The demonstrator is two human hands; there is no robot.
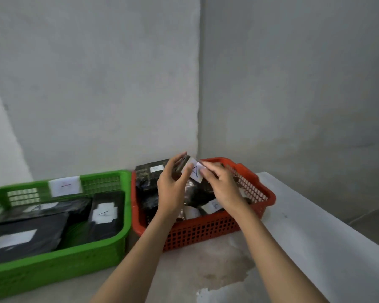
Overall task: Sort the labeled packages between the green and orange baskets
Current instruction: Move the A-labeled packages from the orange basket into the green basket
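Both hands, left [171, 184] and right [219, 184], grip one small dark package [182, 169] above the orange basket [206, 228], label "A" [195, 171] turned upward, probably for reading before transfer to the green basket [53, 265].

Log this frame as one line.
hands: left, right both hold package | label: A | position: over orange basket | green basket: A packages

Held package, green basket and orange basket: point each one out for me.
Held package [194, 171]: head view, on its white label marked A.
Green basket [101, 179]: head view, on its far rim.
Orange basket [206, 228]: head view, on its near perforated wall.
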